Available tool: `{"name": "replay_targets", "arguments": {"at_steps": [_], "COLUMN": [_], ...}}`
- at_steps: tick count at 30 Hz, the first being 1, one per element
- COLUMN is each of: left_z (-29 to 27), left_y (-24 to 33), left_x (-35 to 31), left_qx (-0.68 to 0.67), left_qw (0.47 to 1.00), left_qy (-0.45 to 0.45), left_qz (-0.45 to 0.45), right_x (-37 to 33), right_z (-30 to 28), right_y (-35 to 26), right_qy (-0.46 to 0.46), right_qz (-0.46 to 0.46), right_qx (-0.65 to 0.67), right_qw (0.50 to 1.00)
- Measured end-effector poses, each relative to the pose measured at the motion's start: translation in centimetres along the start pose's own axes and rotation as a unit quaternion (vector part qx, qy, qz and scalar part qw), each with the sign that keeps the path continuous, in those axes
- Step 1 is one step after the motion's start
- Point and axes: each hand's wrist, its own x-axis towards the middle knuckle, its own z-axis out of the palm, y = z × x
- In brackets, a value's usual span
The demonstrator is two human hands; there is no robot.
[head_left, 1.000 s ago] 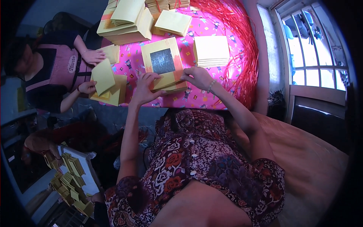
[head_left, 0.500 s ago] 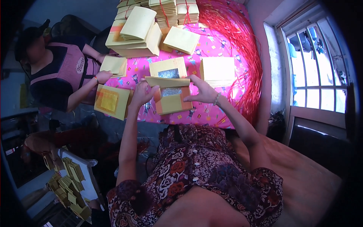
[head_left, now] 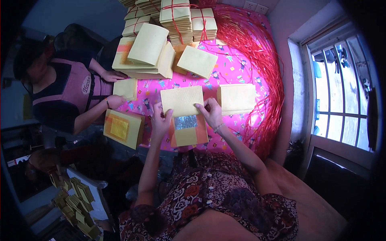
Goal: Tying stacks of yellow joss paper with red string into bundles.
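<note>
A yellow paper sheaf [head_left: 182, 99] is raised in front of me with its broad face showing. My left hand [head_left: 161, 119] is closed on its near left corner, thumb on top. At the near right corner my right hand [head_left: 213, 114] pinches it, thumb on the face and fingers curled behind. How many sheets are in the sheaf, I cannot tell. Just nearer to me lies yellow paper with orange sides and a silver foil patch [head_left: 186, 137], partly covered by the sheaf. To the right of my right hand rests a neat stack of yellow paper [head_left: 238, 99].
Red plastic strands [head_left: 271, 92] run down the right of the pink patterned tablecloth [head_left: 231, 66]. Bundles tied with red strand [head_left: 176, 18] and a tall paper pile [head_left: 148, 46] stand at the back. At left, a co-worker's hands [head_left: 114, 101] handle yellow paper [head_left: 125, 89]. A barred window [head_left: 341, 96] is at right.
The sheaf, seen nearly edge-on before, now shows its broad face. Both my hands have gone from its sides to its near corners. The whole view has shifted somewhat.
</note>
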Motion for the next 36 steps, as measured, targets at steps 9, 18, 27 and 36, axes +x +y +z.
{"name": "replay_targets", "arguments": {"at_steps": [9, 18, 27, 36], "left_z": [1.1, 1.2, 1.0, 2.1], "left_y": [2.1, 1.8, 2.9, 2.0], "left_x": [-0.3, -0.1, -0.4, -0.8], "left_qx": [-0.018, -0.02, 0.114, 0.184], "left_qw": [0.999, 0.999, 0.992, 0.978], "left_qy": [0.021, 0.03, 0.032, 0.089], "left_qz": [0.025, 0.018, -0.049, 0.032], "right_x": [0.2, 0.6, 1.2, 1.5], "right_z": [0.4, 0.2, -0.2, 0.4], "right_y": [0.4, 0.1, -0.6, 0.0], "right_qy": [-0.005, -0.021, -0.035, -0.027], "right_qz": [0.065, 0.09, 0.104, 0.115], "right_qx": [0.022, 0.008, -0.038, -0.055], "right_qw": [0.998, 0.996, 0.993, 0.991]}}
